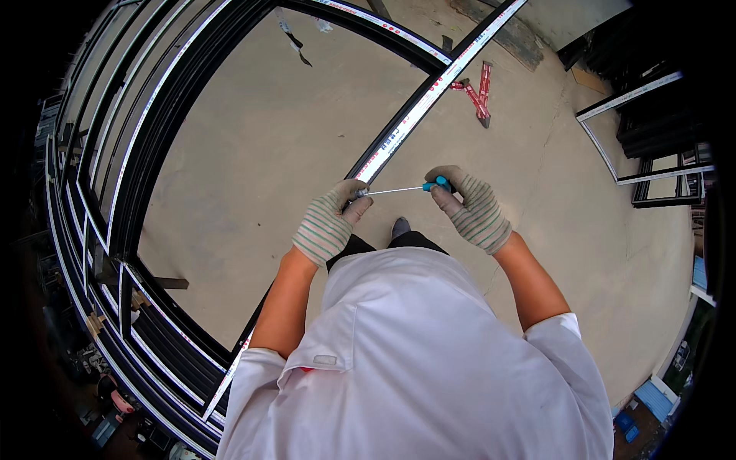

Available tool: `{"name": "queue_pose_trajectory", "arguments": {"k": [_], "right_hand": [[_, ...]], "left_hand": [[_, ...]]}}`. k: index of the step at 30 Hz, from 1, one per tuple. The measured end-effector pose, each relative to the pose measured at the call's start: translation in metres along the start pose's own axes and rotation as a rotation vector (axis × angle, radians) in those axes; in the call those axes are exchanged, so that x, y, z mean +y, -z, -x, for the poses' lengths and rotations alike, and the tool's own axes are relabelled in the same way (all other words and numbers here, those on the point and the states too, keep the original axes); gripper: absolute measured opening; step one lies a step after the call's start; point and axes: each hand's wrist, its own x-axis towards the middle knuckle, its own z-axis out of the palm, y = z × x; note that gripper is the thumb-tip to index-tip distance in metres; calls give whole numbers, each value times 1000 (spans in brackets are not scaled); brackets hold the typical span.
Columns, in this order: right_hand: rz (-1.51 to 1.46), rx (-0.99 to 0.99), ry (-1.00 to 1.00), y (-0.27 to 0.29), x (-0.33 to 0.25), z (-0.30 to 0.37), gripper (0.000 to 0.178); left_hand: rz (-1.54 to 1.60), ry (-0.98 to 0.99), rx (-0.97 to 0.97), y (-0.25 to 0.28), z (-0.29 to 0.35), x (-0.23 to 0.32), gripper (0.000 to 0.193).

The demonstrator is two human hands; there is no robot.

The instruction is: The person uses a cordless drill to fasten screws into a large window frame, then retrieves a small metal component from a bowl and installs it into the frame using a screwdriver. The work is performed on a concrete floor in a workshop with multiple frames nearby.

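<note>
Right grip [477, 213] is closed round the teal-and-black handle of a screwdriver [399, 189], the thumb lying along the near side. Its thin metal shaft points to the left and runs nearly level across to the left grip [326, 222], where thumb and fingers are drawn in narrow, pinching the far end. Something silvery shows at those fingertips, too small to tell what it is. Both hands wear pale gloves with green stripes. So the screwdriver spans the gap between the hands, in front of the person's body, just beside a long black bar [414, 111] faced with white printed tape. That bar slants from the left hand toward the upper right, meeting another taped bar [391, 29] near the top. Below the hands are a light shirt [429, 345], dark trousers and one grey shoe [400, 227] on the beige floor [253, 153]. Farther out, red packets [479, 100] lie on the floor to the upper right, near a worn board [510, 34]. Black frames [123, 176] crowd the left side, and more frames [648, 134] stand at the far right.
</note>
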Motion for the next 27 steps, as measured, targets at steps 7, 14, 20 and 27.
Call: {"name": "queue_pose_trajectory", "arguments": {"k": [7, 14, 20, 27], "right_hand": [[380, -147, 342, 39, -6, -84, 17], [696, -334, 462, 35, -5, -180, 18], [983, -580, 474, 32, -12, -245, 21], [1115, -802, 535, 28, -16, -285, 23]], "left_hand": [[-107, 59, 10, 1, -63, 14, 31], [-193, 9, 37, -5, -154, -25, 29], [-110, 115, -81, -19, -208, -37, 38], [-109, 178, -183, -32, -228, -39, 39]]}}
